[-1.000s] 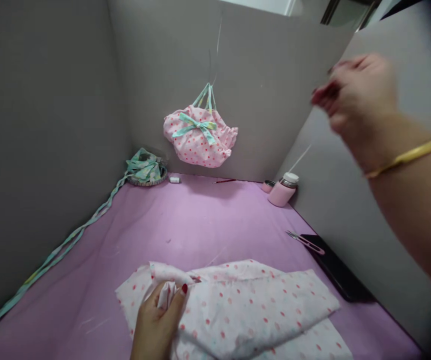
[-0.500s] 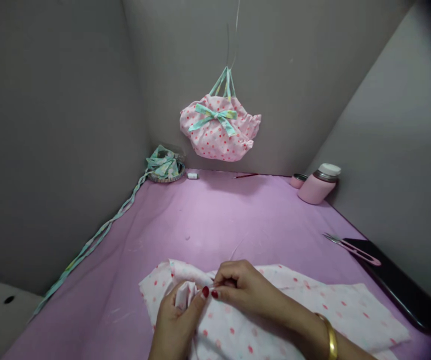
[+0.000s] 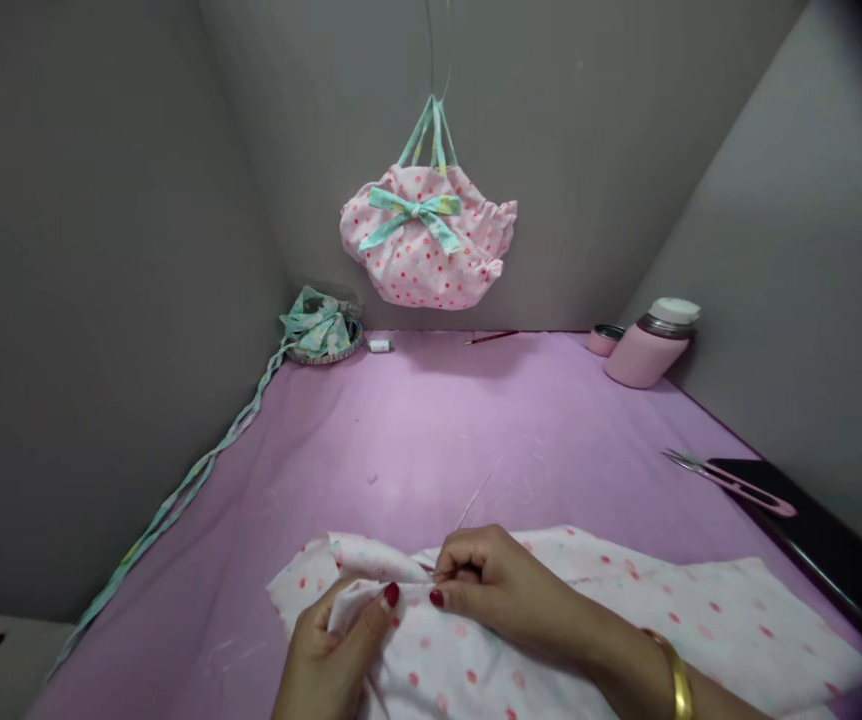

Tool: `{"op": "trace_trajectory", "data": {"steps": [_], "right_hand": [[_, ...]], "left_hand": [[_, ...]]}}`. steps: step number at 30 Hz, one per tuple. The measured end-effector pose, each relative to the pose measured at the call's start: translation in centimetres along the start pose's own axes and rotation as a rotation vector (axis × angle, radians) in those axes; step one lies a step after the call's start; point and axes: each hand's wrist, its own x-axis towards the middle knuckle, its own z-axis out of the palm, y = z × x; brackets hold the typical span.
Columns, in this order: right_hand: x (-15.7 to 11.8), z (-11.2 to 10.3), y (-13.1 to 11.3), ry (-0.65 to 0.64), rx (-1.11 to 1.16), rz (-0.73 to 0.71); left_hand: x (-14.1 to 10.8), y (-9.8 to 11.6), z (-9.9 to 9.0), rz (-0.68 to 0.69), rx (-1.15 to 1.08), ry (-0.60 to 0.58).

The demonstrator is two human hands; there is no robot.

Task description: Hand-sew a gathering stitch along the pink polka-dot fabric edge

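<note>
White cotton fabric with red and pink dots [image 3: 468,650] lies loosely across the near part of the table. My left hand [image 3: 337,640] is closed on its folded edge, the red-nailed thumb pressing from above. A short way to the right, my right hand [image 3: 487,590] pinches at the same edge. A thin sliver like a sewing needle shows at its fingertips, mostly hidden by them. White thread [image 3: 480,492] trails from behind my right hand onto the purple cloth. A gold bangle [image 3: 678,680] circles my right wrist.
A dotted pouch-like piece with a green bow [image 3: 427,240] hangs at the back. Thread snips [image 3: 738,485] rest on a black flat object [image 3: 813,560] at right. Further back are a pink jar [image 3: 648,345], a thread spool [image 3: 380,346] and a basket [image 3: 326,355] with green fabric strips.
My left hand has slid left along the edge, away from my right hand. The bunched fold in it has opened into a straighter stretch between the hands. The view has shifted slightly.
</note>
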Motion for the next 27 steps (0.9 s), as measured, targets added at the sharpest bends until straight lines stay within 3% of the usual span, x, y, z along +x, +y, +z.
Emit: {"op": "trace_trajectory", "data": {"steps": [3, 8, 13, 18, 27], "right_hand": [[-0.1, -0.1, -0.4, 0.015, -0.066, -0.013], [-1.1, -0.2, -2.1, 0.221, -0.227, -0.196], [-1.1, 1.0, -1.5, 0.069, -0.245, -0.208], [-0.4, 1.7, 0.3, 0.103, -0.150, -0.141], [-0.8, 1.8, 0.7, 0.114, -0.218, -0.156]], "left_hand": [[0.2, 0.0, -0.1, -0.005, 0.018, -0.009], [0.1, -0.1, -0.1, 0.000, 0.042, -0.054], [0.0, -0.3, 0.0, 0.039, 0.070, -0.054], [0.2, -0.7, -0.2, 0.079, 0.140, -0.020], [0.3, -0.1, 0.2, -0.013, 0.145, -0.008]]}}
